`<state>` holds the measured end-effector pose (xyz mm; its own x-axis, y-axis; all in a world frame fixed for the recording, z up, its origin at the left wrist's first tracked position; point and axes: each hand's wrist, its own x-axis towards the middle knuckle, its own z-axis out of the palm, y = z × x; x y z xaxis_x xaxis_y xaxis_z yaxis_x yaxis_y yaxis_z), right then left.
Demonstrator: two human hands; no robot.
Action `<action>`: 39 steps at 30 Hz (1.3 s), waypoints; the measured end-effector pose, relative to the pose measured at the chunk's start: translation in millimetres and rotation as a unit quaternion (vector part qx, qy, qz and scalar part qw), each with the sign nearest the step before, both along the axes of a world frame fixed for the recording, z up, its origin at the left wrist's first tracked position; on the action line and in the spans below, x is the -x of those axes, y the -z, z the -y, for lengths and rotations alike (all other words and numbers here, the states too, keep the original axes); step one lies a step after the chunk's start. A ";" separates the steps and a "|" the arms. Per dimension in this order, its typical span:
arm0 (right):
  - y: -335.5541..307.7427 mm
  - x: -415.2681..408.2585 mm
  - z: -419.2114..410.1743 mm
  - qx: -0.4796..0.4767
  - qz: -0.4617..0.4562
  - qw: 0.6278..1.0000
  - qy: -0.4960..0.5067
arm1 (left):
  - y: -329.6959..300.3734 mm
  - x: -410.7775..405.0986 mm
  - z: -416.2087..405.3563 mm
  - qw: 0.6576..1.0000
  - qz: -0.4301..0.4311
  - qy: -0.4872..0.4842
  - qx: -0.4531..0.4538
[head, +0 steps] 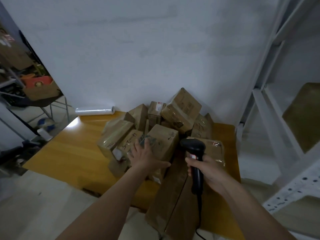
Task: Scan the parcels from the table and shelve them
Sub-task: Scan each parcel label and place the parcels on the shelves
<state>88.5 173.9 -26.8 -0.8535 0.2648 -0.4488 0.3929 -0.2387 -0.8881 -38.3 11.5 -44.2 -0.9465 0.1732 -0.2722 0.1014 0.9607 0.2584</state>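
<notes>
Brown cardboard parcel [161, 144] is sitting at the front of the pile on the yellow wooden worktop [72, 149], and the left hand [144, 155] is lying flat on its top face, fingers [138, 144] straight and slightly spread, thumb reaching out right along the near edge, nothing being pinched. Right hand [206, 168] is gripping the black barcode scanner [194, 158] by its handle, fingers curled tight around it, scanner head pointing away toward the pile, its cable [199, 213] hanging down toward the bottom edge. Scanner is hovering just right of the touched parcel, over a long flat carton [173, 196] that is overhanging the worktop's near edge. Tape-wrapped parcel [214, 149] is lying right behind the scanner. Handwritten parcel [129, 142] is touching the left side of the one under the left hand, and a larger taped box [116, 135] is sitting further left. More boxes are stacking up behind against the white wall, a big tilted one [181, 110] on top, crowding the back. Roll of clear film [95, 110] is lying at the worktop's far-left edge by the wall. White metal shelving [277, 118] is standing at right, with a brown parcel [306, 116] on one shelf.
</notes>
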 end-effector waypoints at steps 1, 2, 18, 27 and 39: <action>0.7 7.7 -4.0 0.003 0.000 1.000 -0.001 | 3.8 10.2 -3.9 1.000 0.011 -0.003 0.009; 1.5 15.1 -7.1 0.007 -0.001 1.000 -0.002 | 7.8 18.5 -6.7 1.000 0.025 -0.006 0.018; -7.5 45.9 -4.8 0.034 -0.038 0.994 0.099 | -21.9 51.4 30.8 0.784 0.414 -0.109 -0.450; -35.1 57.7 25.8 0.017 -0.085 0.988 0.129 | -3.7 38.0 55.2 0.660 0.518 -0.032 -0.543; -39.5 61.6 64.0 -0.069 -0.079 0.992 0.067 | -18.0 41.7 21.1 0.812 0.258 -0.105 -0.513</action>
<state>26.9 109.9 12.7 -0.8634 0.4298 -0.2643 0.2198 -0.1511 -0.9638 -80.0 -9.7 -26.2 -0.7901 0.4094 -0.4562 -0.4121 0.1961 0.8898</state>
